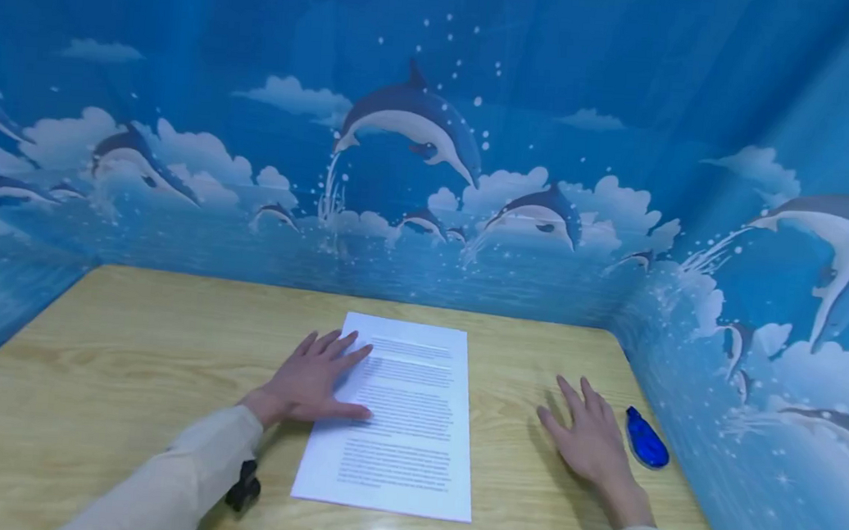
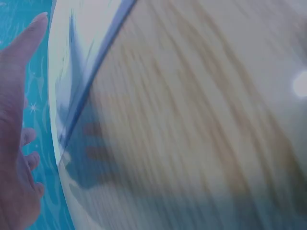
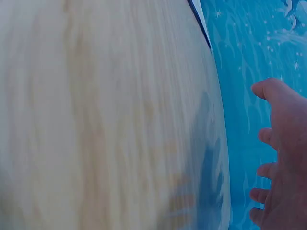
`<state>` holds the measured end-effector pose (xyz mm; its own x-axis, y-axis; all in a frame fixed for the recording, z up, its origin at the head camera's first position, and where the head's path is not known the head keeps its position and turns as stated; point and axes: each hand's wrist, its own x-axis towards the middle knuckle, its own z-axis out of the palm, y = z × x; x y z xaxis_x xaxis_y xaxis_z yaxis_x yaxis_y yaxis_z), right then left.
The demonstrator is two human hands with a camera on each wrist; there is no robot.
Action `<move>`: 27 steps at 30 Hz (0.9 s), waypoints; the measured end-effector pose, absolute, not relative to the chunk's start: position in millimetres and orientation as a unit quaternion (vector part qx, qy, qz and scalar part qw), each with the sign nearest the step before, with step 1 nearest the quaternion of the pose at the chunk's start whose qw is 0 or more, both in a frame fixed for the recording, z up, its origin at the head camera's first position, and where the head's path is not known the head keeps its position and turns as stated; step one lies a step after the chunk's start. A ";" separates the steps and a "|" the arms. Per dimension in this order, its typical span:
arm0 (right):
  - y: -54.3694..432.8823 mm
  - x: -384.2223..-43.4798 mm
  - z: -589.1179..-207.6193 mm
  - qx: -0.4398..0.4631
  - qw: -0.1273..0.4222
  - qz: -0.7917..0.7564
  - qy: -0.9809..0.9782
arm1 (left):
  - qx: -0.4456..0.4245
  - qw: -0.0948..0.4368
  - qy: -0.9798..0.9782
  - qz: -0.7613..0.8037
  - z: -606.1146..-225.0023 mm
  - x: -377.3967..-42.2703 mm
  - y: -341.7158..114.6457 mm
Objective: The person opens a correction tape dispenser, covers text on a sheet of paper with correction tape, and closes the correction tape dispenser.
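Note:
A stack of printed paper sheets lies on the wooden table, its long side running away from me. Over its left edge my left hand spreads its fingers, thumb and fingertips overlapping the page in the head view. In the left wrist view the left hand shows at the far left, beside the paper. My right hand is held over the table right of the paper, fingers apart and holding nothing. Just right of it lies a blue teardrop-shaped item, which looks like a correction tape dispenser.
A blue curtain printed with dolphins and clouds stands along the table's back and both sides. The blue item lies close to the right edge of the wooden table. Dark wrist devices sit at both sleeves.

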<state>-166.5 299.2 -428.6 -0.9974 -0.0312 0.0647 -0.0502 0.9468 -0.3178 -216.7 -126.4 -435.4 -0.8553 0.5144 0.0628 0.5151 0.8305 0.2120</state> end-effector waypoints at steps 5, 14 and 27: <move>314.8 -162.1 -428.2 0.000 0.025 0.165 -0.986 | -0.291 -0.005 -0.950 -0.111 -436.1 -219.3 -114.7; 345.2 -156.7 -432.4 -0.033 0.014 0.178 -0.983 | -0.336 -0.020 -0.935 -0.115 -429.9 -224.0 -92.7; 383.7 -149.4 -439.0 -0.073 -0.003 0.198 -0.977 | -0.385 -0.032 -0.917 -0.104 -426.3 -223.2 -51.8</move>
